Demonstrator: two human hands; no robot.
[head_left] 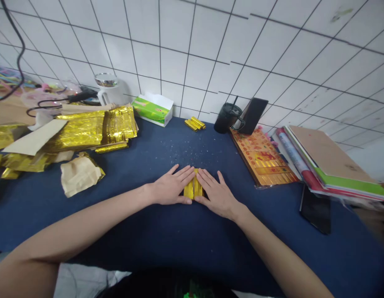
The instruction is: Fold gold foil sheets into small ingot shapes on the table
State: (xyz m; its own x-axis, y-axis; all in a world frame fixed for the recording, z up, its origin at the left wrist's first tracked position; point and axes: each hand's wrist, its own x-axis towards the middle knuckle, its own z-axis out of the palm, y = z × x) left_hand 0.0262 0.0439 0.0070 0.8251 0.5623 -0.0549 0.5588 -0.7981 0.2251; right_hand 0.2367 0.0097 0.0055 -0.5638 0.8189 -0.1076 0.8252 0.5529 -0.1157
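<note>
Two palms down: my left hand (170, 186) and right hand (218, 194), fingers spread, press folded gold foil (193, 187) between them.

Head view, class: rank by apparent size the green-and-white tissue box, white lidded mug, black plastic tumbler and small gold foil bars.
1. Green-and-white tissue box
2. White lidded mug and black plastic tumbler: too alike to rank
3. Small gold foil bars
</note>
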